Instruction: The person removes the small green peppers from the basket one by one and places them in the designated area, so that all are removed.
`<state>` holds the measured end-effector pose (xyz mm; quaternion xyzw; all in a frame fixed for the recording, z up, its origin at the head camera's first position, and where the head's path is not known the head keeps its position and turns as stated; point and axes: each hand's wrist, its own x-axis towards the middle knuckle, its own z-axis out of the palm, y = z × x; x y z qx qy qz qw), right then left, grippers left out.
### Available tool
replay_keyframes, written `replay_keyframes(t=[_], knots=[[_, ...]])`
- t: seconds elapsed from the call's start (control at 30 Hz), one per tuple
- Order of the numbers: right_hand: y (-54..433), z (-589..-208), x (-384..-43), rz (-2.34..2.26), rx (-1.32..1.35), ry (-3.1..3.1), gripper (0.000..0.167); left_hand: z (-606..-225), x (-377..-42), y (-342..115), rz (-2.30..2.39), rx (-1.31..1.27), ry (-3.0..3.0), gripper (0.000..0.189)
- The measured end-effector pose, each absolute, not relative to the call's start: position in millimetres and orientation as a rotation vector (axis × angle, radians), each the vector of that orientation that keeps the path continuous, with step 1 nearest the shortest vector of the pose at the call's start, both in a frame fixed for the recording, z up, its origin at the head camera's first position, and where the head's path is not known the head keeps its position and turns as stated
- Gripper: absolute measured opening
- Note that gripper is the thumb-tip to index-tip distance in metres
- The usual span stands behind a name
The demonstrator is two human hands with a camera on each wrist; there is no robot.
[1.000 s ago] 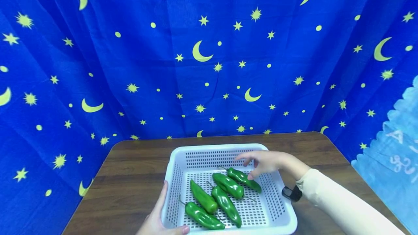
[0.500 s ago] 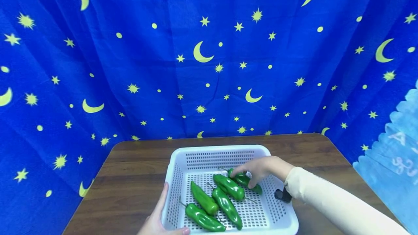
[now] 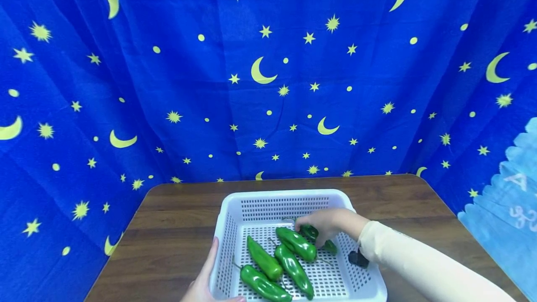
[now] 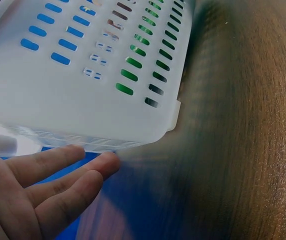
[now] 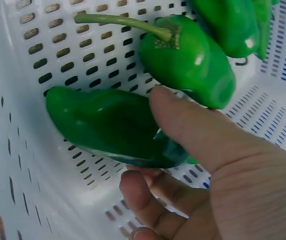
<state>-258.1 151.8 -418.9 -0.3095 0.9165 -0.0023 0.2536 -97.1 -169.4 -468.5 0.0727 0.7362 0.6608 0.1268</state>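
Observation:
A white perforated plastic basket holds several glossy green peppers, among them a middle pepper and a front-left pepper. My right hand reaches into the basket's right side and grips the rightmost green pepper. In the right wrist view the thumb lies on the pepper's upper side and the fingers are below it. The hand covers part of that pepper. At the basket's front left corner is my left hand. Its extended fingers touch the outside rim in the left wrist view.
A brown wooden table bears the basket. Behind it hangs a blue curtain with yellow moons and stars. A light blue cloth is at the far right. A black wrist camera sits under the right sleeve.
My right hand has moved down from above the rightmost pepper and closed its thumb and fingers round it. The left hand stays at the basket's corner.

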Motion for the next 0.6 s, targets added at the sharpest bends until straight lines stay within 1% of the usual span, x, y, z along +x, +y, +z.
replay_keyframes(t=[0.13,0.3,0.6], knots=[[148.4,-418.7,-256.9,0.000,-0.821,2.503,0.066,-468.1,-97.9,-167.9,1.955,0.225,2.103,0.131],[149.4,-417.8,-256.4,-0.042,-0.819,2.498,0.069,-470.7,-97.6,-167.3,1.971,0.266,2.171,0.132],[161.1,-396.3,-251.9,-0.283,-0.864,2.470,0.065,-469.9,-96.4,-166.8,1.941,0.230,2.236,0.132]])
